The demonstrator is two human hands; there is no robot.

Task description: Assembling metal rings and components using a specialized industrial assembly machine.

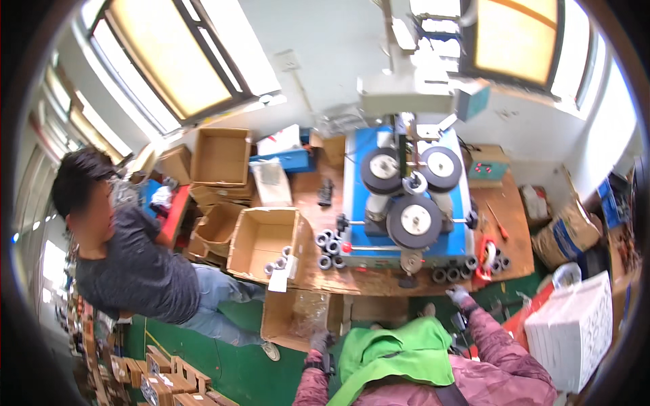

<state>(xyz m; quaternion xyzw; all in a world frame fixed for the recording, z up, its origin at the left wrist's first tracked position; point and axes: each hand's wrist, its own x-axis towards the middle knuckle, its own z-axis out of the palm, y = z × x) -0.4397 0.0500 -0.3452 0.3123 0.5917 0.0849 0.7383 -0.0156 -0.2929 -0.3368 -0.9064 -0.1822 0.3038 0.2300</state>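
Observation:
My gloved left hand (pixel 321 340) is low beside the right edge of an open cardboard box (pixel 276 323) with clear plastic inside. Its fingers are too dark and small to read. At the front edge of the wooden table (pixel 308 279), my gloved right hand (pixel 458 294) has its fingers stretched out, with nothing visible in them. Just beyond it stands a row of grey metal rings (pixel 452 275). Ahead of me sits a blue machine (pixel 359 169) carrying three dark round wheels (pixel 414 222) with pale hubs. More rings (pixel 330 247) are grouped at its left.
On the left stands another person (pixel 135 277) in a dark shirt. Open cardboard boxes (pixel 264 237) stand between that person and the machine. A red tape dispenser (pixel 485 257) and a screwdriver (pixel 500 223) lie at the table's right. A white stack (pixel 572 331) rises beside my right arm.

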